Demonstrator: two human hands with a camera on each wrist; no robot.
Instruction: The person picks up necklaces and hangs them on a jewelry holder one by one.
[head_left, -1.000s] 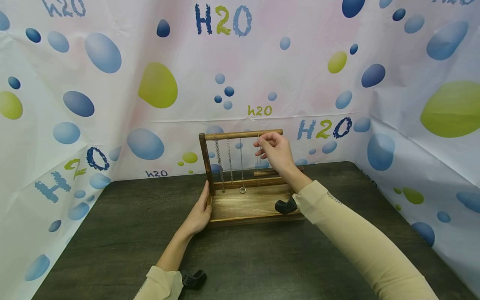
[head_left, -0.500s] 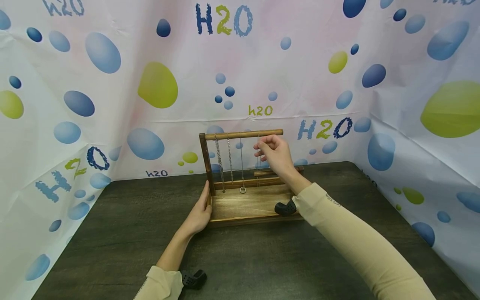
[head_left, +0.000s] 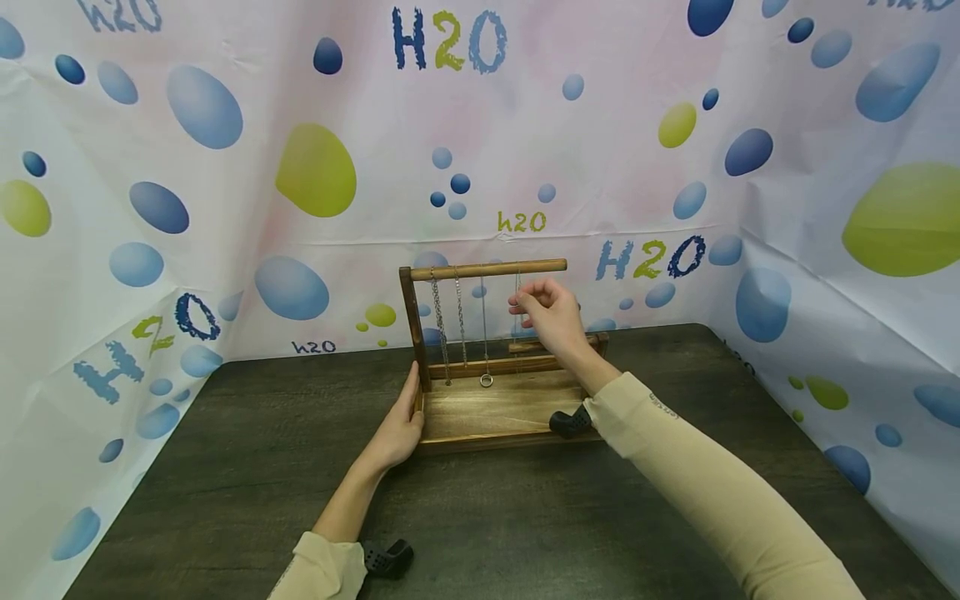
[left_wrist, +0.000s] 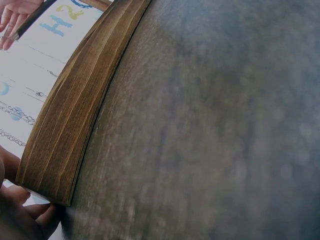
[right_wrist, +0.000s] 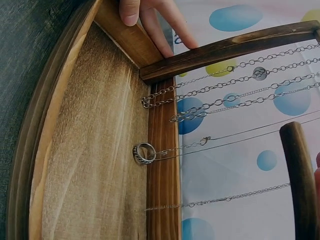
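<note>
A wooden jewelry stand (head_left: 495, 408) with a tray base stands on the dark table. My left hand (head_left: 400, 427) grips its left end, fingers along the side; in the left wrist view these fingers wrap round the corner of the side panel (left_wrist: 80, 105). Several silver necklaces hang from the top bar (head_left: 487, 269). One bears a ring (right_wrist: 145, 153) at its lower end, close over the tray. My right hand (head_left: 553, 317) pinches the rightmost thin chain necklace (right_wrist: 240, 195) between thumb and forefinger, below the bar. In the right wrist view those fingertips are mostly out of frame.
A short wooden peg (head_left: 528, 346) juts leftward below my right hand. The upright post (head_left: 415, 329) holds up the bar at the left. Behind the table (head_left: 510, 525) hangs a white backdrop (head_left: 510, 142) with blue and green spots.
My right hand has moved slightly down along the thin necklace, away from the top bar. The left hand keeps its place on the stand.
</note>
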